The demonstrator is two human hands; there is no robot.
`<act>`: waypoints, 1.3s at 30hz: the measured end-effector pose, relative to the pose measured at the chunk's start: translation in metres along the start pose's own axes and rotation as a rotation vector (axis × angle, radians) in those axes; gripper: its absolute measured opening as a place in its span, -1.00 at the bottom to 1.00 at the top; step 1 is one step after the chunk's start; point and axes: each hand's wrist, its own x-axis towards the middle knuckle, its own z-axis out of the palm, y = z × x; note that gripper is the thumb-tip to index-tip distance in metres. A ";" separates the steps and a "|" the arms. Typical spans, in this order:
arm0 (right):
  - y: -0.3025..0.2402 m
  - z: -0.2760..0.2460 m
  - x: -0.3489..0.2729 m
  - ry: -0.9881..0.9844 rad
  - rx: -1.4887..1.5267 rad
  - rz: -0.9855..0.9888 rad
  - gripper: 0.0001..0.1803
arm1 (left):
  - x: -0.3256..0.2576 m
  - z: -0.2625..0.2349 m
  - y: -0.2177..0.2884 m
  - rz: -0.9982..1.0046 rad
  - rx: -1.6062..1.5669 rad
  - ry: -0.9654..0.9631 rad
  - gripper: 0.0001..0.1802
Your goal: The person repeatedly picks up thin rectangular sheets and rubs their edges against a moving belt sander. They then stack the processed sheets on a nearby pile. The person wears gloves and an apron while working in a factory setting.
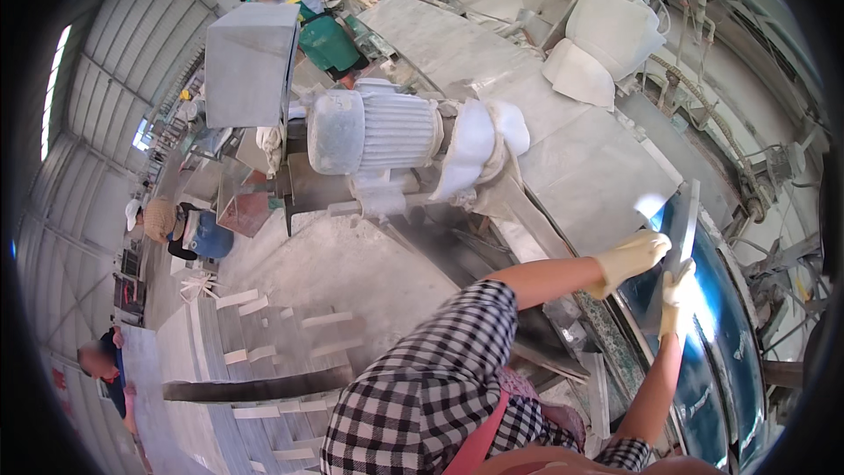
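Observation:
A long, narrow pale grey strip (687, 220), perhaps stone or tile, is tilted up over a wet blue bed (716, 334). My left hand (631, 262), in a cream glove, comes in from the left with curled fingers at the strip's left side. Lower down, my right hand (677, 299), in a matching glove, wraps around the strip's near part. Its exact grip is partly lost in glare. Beyond the strip, a broad grey table surface (607, 185) reaches toward the far side.
A dust-covered motor (378, 132) stands left of the table, and another covered motor (607, 31) beyond. Stacked pale strips (264, 334) lie at lower left. Co-workers are at the far end (308, 0), at left (167, 224) and at lower left (110, 374).

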 end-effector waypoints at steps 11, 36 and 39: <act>0.042 0.017 0.045 -0.006 0.045 -0.053 -0.44 | -0.105 -0.061 -0.076 0.082 -0.076 0.103 -0.65; 0.081 0.023 0.076 -0.055 0.351 0.149 -0.55 | -0.184 -0.125 -0.067 0.117 0.029 0.201 -0.67; 0.062 0.030 0.076 -0.076 0.262 0.082 -0.55 | -0.198 -0.134 -0.061 -0.016 -0.287 0.095 -0.67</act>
